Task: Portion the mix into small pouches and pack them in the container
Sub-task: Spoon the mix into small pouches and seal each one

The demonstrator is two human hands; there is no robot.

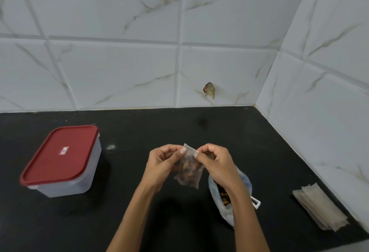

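Note:
A small clear pouch (189, 173) holding some brown mix hangs above the black counter. My left hand (162, 164) and my right hand (214, 162) each pinch its top edge from either side. Under my right wrist lies an open plastic bag of mix (227, 197), partly hidden by my arm. A clear container (65, 179) with its red lid (60, 154) on stands at the left of the counter, apart from my hands.
A stack of flat empty pouches (319, 206) lies at the right near the tiled wall. A white clip (255, 202) sits beside the bag. A scrap of torn tape (209, 90) sticks to the back wall. The black counter (139, 132) meets tiled walls behind and right.

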